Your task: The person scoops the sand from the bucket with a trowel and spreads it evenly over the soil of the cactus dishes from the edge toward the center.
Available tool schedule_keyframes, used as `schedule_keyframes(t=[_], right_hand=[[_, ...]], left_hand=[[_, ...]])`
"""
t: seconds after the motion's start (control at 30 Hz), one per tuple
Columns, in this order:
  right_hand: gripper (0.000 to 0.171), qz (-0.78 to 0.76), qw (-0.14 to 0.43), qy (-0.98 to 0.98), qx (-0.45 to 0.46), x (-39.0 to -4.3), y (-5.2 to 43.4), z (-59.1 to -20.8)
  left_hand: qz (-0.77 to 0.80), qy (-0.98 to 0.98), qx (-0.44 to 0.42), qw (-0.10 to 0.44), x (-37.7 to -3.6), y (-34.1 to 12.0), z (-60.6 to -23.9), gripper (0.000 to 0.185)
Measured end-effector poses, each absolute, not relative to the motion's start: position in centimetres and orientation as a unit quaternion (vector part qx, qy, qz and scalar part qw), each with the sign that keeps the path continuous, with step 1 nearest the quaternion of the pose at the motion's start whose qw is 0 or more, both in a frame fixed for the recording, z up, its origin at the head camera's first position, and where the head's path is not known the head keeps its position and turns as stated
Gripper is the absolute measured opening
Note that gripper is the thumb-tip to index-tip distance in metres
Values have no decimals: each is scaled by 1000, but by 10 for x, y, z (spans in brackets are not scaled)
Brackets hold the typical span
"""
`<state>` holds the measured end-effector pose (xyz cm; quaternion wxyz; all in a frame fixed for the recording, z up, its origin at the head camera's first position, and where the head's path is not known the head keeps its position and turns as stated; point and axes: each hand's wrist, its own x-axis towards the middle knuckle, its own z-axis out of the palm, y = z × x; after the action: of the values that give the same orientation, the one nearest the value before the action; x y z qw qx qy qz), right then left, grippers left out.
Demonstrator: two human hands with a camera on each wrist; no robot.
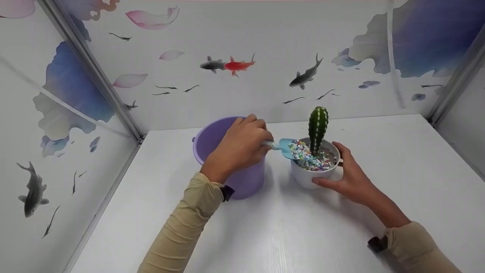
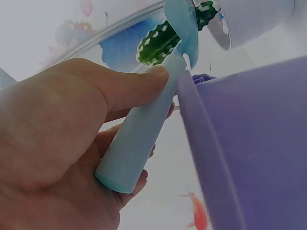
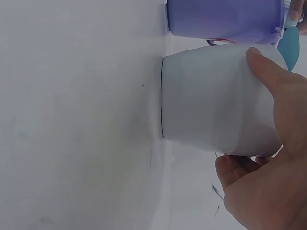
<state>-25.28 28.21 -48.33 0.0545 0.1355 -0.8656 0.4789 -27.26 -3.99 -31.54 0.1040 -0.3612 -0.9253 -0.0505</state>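
Observation:
My left hand (image 1: 242, 146) grips the pale blue handle (image 2: 139, 129) of a small toy-like shovel (image 1: 287, 148), held sideways above the rim of a purple bucket (image 1: 246, 182). The shovel's blade tilts over the near-left rim of a white pot (image 1: 303, 178). In that pot a green cactus (image 1: 318, 127) stands upright. Multicoloured pebbles (image 1: 312, 159) lie around its base, and brownish soil shows at the right. My right hand (image 1: 352, 178) holds the pot from the right, thumb in front and fingers behind, as the right wrist view shows too. The bucket's contents are hidden.
A white table (image 1: 280, 235) carries the pot and bucket, which stand side by side with a small gap between. White panels printed with fish and petals (image 1: 235, 94) rise behind and at the left. A metal corner post (image 1: 91, 72) stands at the left.

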Motion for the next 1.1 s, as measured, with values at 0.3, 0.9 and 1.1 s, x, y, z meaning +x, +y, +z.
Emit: schedule_keyframes(t=[0.3, 0.9, 1.1], right_hand=[[124, 478, 50, -867, 132, -252, 282, -482], [124, 461, 44, -877, 133, -257, 299, -481], [124, 457, 36, -878, 136, -257, 306, -480]], left_hand=[[-15, -933, -341, 112, -270, -39, -312, 17], [-6, -938, -330, 108, -269, -36, -311, 19], [-4, -937, -333, 107, -270, -34, -312, 19]])
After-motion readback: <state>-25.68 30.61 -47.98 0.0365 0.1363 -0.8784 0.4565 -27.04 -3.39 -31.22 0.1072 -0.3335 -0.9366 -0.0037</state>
